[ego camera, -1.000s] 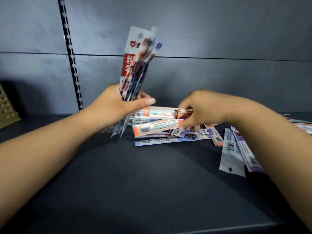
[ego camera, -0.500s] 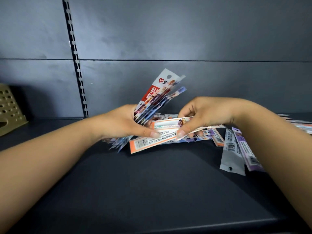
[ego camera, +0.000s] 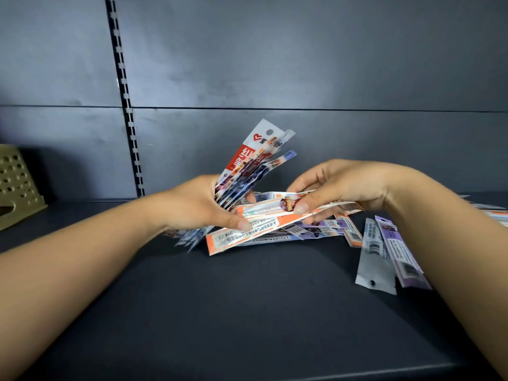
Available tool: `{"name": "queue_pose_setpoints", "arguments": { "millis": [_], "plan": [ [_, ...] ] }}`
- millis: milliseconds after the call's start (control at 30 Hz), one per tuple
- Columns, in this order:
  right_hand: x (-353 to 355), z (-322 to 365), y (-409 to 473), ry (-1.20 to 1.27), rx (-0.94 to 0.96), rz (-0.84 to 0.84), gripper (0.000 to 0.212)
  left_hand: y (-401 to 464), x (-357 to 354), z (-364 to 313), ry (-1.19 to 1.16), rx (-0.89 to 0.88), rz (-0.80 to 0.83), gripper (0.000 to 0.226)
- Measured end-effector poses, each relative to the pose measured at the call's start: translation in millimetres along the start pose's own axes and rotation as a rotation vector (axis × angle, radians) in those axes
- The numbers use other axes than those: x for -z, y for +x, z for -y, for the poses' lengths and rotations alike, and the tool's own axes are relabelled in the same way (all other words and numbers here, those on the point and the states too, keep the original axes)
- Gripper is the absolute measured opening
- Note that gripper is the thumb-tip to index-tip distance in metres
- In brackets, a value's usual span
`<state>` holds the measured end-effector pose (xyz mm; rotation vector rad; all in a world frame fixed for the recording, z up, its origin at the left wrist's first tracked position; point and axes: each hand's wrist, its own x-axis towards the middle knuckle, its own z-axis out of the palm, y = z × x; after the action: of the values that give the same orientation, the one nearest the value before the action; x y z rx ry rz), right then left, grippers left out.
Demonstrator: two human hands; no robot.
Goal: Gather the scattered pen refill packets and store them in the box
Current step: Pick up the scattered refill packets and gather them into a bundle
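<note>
My left hand (ego camera: 196, 206) grips a fanned bundle of refill packets (ego camera: 254, 160), tilted up to the right, red and white one on top. My right hand (ego camera: 341, 185) pinches orange-edged packets (ego camera: 247, 233) by their right end, just above the shelf; my left thumb presses on the same packets. More packets (ego camera: 316, 229) lie flat underneath them. A grey packet (ego camera: 375, 259) and a purple packet (ego camera: 400, 254) lie apart at the right, partly behind my right forearm. A beige perforated box (ego camera: 16, 185) stands at the far left edge, cut off by the frame.
All of this rests on a dark shelf board (ego camera: 233, 312) with its front edge near the bottom. A dark back panel (ego camera: 302, 64) with a slotted upright (ego camera: 127, 105) closes the rear. More packets (ego camera: 492, 213) show at the right edge.
The bundle in my left hand tipped from upright down to the right. My right hand lifted the orange-edged packets toward my left hand, whose thumb now rests on them.
</note>
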<state>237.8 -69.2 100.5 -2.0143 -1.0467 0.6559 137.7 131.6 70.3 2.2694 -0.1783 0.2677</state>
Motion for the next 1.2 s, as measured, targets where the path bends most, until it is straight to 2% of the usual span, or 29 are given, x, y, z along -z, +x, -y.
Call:
{"name": "queue_pose_setpoints", "arguments": {
  "millis": [100, 300, 400, 467, 567, 600, 700, 733, 900, 1000, 1067, 1200],
  "plan": [
    [9.4, -2.8, -3.9, 0.097, -0.013, -0.078, 0.022, 1.4, 3.7, 4.0, -0.004, 0.019, -0.013, 0.043],
    [24.6, -10.9, -8.0, 0.385, 0.062, -0.342, 0.006, 4.1, 11.5, 8.6, -0.038, 0.054, -0.101, 0.029],
    [25.9, -11.0, -4.9, 0.55, 0.108, -0.494, 0.005, 2.2, 16.8, 7.5, -0.066, 0.058, -0.216, 0.028],
    [22.3, -9.6, -3.4, 0.602, 0.117, -0.488, 0.017, 2.3, 18.4, 9.0, -0.171, 0.049, -0.33, 0.032],
    [2.7, -1.4, 0.9, 0.501, 0.145, -0.337, 0.04, 2.4, 10.8, 4.9, -0.408, 0.064, -0.395, 0.042],
    [-4.9, 2.8, 3.5, 0.471, 0.193, -0.326, 0.037, 2.2, 5.7, 2.2, -0.438, 0.072, -0.379, 0.043],
    [-21.7, 17.9, 9.8, 0.429, 0.335, -0.389, 0.008, 2.9, -7.4, -4.2, -0.456, 0.046, -0.314, 0.032],
    [-24.1, 20.0, 11.1, 0.395, 0.349, -0.421, 0.005, 2.8, -10.9, -5.8, -0.446, 0.032, -0.289, 0.029],
    [-25.1, 18.9, 10.8, 0.383, 0.355, -0.468, 0.013, -1.4, -12.9, -7.9, -0.458, 0.026, -0.15, 0.029],
    [-19.5, 18.3, 6.9, 0.341, 0.358, -0.478, 0.014, 0.0, -6.0, -8.2, -0.72, 0.002, -0.153, 0.019],
    [-22.4, 19.4, 6.3, 0.286, 0.369, -0.434, 0.014, -0.5, -2.7, -8.4, -0.896, -0.037, -0.098, 0.027],
    [-38.1, 23.9, 10.9, 0.331, 0.411, -0.31, 0.01, -1.7, -9.7, -6.0, -0.835, -0.058, 0.044, 0.051]
  ]
}}
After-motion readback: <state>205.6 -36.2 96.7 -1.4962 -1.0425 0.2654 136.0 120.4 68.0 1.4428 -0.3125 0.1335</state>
